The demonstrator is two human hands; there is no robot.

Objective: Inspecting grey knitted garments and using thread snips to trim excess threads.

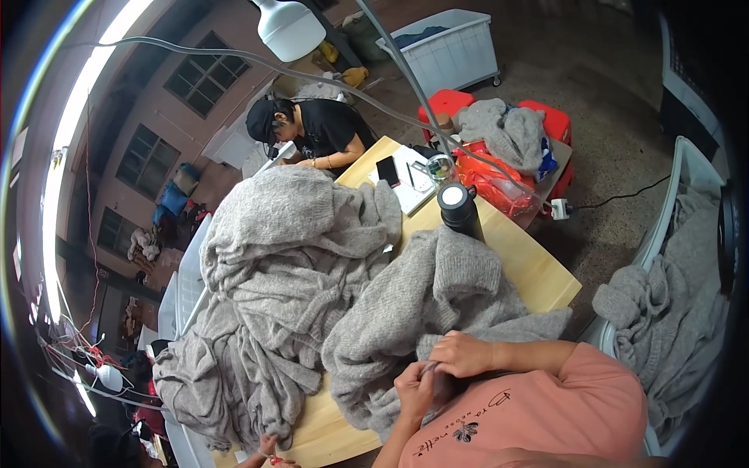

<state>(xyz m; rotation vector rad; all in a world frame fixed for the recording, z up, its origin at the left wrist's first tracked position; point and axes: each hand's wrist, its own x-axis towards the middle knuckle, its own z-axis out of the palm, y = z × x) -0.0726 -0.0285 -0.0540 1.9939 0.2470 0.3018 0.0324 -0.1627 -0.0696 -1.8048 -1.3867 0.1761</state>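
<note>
A grey knitted sweater (pixel 406 304) lies heaped at the table's near edge, against my body. My left hand (pixel 414 388) is closed, its fingertips pinching a small bit of the grey knit. Close beside it, almost touching, my right hand (pixel 463 353) is closed on the same sweater; its fingertips are partly hidden. To the left, a large pile of more grey knitwear (pixel 281 265) covers much of the wooden table (pixel 523 257).
A dark bottle (pixel 460 212), phone (pixel 387 171) and notebook (pixel 413 183) stand beyond the sweater. A co-worker (pixel 328 129) bends over the far end; another person's hand (pixel 269 446) touches the pile. Right is a bin (pixel 686 164) of knitwear. A lamp (pixel 289 30) and cable hang overhead.
</note>
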